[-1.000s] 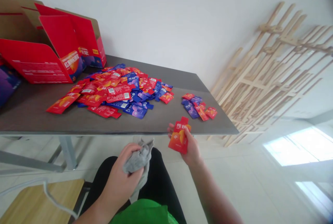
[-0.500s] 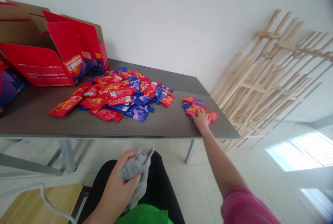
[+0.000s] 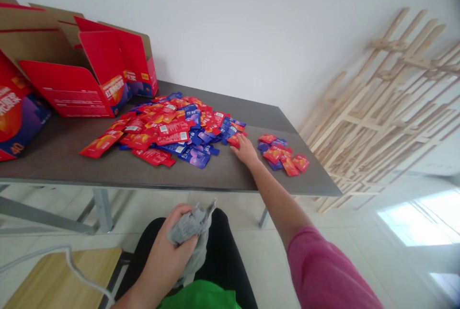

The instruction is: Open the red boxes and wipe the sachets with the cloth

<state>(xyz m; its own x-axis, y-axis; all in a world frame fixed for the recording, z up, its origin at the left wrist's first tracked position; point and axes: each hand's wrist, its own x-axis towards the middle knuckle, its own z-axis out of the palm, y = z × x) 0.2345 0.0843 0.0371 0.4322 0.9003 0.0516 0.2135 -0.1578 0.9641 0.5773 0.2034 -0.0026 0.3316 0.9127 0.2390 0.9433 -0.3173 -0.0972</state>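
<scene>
The right hand partly hides a red packet at mid-frame, its grip unclear; the left edge cuts off the boxes, the right edge the wooden frames.

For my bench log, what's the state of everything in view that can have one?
Left hand: grip closed around grey cloth.
Grey cloth: crumpled.
Right hand: touching red packet, grip unclear.
Larger packet pile: loose, red and blue mixed.
Smaller packet pile: loose, overlapping.
Red carton: open, flaps raised.

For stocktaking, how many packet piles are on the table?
2: a large pile beside the boxes, a small pile farther right on the table. Boxes may hide more.
</scene>
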